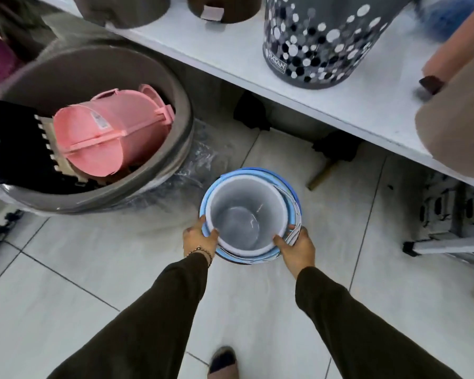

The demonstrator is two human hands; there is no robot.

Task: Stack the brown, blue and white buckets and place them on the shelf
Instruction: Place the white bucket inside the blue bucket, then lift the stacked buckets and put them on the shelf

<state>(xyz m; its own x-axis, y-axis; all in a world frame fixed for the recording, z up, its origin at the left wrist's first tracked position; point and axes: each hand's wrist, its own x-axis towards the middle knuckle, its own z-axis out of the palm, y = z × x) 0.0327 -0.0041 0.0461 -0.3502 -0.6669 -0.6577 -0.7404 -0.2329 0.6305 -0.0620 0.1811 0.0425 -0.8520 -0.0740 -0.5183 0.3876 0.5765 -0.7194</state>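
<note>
A pale tiled floor (66, 269) fills the lower part of the view, and a long white shelf board (230, 50) is seen crossing the upper right. To the left, a large brown round plastic tub (93, 198) wrapped in clear film is set on the floor, with a pink plastic bucket (107, 132) lying on its side inside it. On the shelf, a grey cylindrical bin printed with black and white dots (318, 39) is stood upright, and a brown plastic bucket (222, 8) is seen behind it to the left, cut off by the frame.

Below the shelf edge, over the floor, a white round plastic bucket (244, 212) is nested inside a blue round plastic bucket (288, 181), mouths up. The pair is gripped at the near rim from both sides: the left hand (199, 239) is closed on the left rim, the right hand (296, 247) on the right rim, thumbs hooked over the white edge. Dark sleeves are worn on both arms.
</note>
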